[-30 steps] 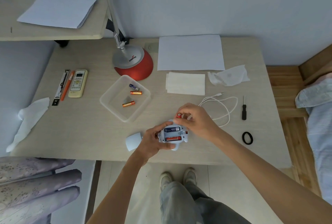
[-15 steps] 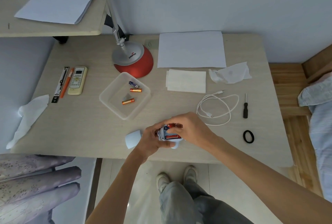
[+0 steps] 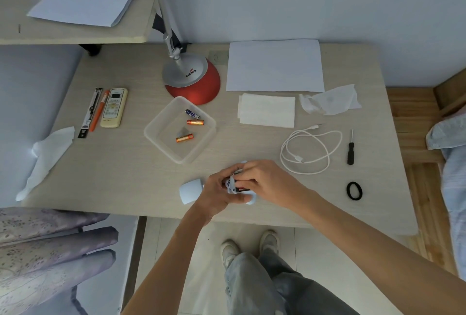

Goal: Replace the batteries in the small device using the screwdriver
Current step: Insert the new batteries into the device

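— Quickly, hands?
— Both on small device (image 3: 235, 186), near front edge of tabletop (image 3: 126, 176). Left hand (image 3: 216, 189) clamped round device's left side, thumb on top. Right hand (image 3: 264, 181) laid over it from the right, fingers curled down onto open battery bay; closed on device, though couldn't tell whether also pinching a battery.
— Bay contents?
— Mostly hidden by fingers. Glimpsed a red strip and some dark bits between the hands, nothing clearer.
— Cover?
— Pale blue piece (image 3: 190, 191) lay on tabletop just left of left hand, touching or nearly touching it. Looked like the cover, couldn't confirm.
— Screwdriver?
— Black-handled screwdriver (image 3: 350, 149) lay untouched, well to the right, tip pointing away. Black hair tie (image 3: 354, 190) nearer the front edge below it, white cable (image 3: 309, 152) coiled between screwdriver and hands.
— Spare batteries?
— Three in clear tray (image 3: 161, 135) beyond the hands: blue battery (image 3: 192, 113) at far side, orange battery (image 3: 195, 122) beside it, second orange battery (image 3: 184, 138) nearer centre.
— Rest?
— Red lamp base (image 3: 199, 87) behind tray, remote (image 3: 114, 107) far left, paper sheet (image 3: 274, 66) at back.
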`<state>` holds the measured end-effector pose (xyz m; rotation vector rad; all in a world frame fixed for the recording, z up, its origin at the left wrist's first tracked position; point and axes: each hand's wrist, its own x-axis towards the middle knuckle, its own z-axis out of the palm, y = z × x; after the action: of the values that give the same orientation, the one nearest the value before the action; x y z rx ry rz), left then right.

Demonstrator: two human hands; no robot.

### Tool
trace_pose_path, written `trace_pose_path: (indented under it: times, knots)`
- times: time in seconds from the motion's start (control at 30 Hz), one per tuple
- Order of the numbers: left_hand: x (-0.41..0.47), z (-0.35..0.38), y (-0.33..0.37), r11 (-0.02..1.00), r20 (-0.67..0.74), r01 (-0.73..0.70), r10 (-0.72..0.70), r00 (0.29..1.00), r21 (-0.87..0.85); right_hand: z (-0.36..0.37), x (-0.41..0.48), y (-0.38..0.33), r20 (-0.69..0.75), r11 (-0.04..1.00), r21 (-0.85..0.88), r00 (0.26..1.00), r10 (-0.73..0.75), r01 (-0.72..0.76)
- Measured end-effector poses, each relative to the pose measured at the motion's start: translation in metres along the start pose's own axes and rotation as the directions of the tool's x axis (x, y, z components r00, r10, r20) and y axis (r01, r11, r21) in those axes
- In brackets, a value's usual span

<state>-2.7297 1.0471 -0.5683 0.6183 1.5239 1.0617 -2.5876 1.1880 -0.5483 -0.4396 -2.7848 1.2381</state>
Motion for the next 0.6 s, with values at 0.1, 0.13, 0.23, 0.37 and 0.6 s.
trace_pose_path:
  times: [0.1, 0.13, 0.23, 0.37, 0.6]
  knots:
    - [0.0, 0.0, 0.0, 1.0, 0.0, 0.006, -0.006, 1.0, 0.003, 0.001, -0.002, 0.001, -0.036, 1.0, 0.006, 0.999, 0.025, -0.024]
    - [0.0, 0.001, 0.0, 1.0, -0.003, 0.004, -0.004, 1.0, 0.007, 0.002, -0.001, 0.001, -0.058, 0.999, 0.011, 0.998, 0.038, -0.038]
    - [0.001, 0.001, 0.0, 1.0, -0.002, -0.009, 0.009, 1.0, 0.009, 0.006, -0.001, 0.0, -0.111, 0.997, 0.012, 0.991, 0.077, -0.076]
    - [0.0, 0.001, 0.001, 1.0, 0.003, -0.018, 0.018, 1.0, 0.02, 0.01, -0.004, -0.002, -0.204, 0.992, 0.023, 0.971, 0.125, -0.123]
    - [0.001, 0.0, -0.001, 0.999, 0.013, -0.025, 0.025, 1.0, 0.03, 0.019, -0.008, -0.002, -0.379, 0.971, 0.141, 0.896, 0.232, -0.192]
